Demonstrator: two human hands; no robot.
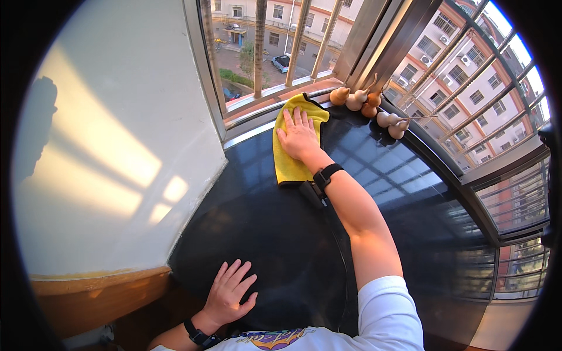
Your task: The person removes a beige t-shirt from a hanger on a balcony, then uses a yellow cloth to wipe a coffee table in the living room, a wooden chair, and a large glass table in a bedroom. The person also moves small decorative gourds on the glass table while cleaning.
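My right hand (299, 137) lies palm down on a yellow cloth (293, 169) with black edging, fingers spread rather than gripping it. The cloth is spread over the far corner of a glossy black windowsill counter (263, 219), against the window frame. Just right of it, several small dried bottle gourds (354, 100) lie along the window edge, some tan and some pale. Nearer my body, my left hand (230, 289) is palm down with its fingers apart over the counter's near part, holding nothing. A black strap (327, 174) circles my right wrist, with a small dark device (311, 194) beneath it.
A white wall (131, 131) borders the counter on the left, above a wooden ledge (101, 289). Barred windows (281, 48) enclose the far side, and more bars (474, 83) run along the right. A thin cable (344, 254) crosses the counter toward my body.
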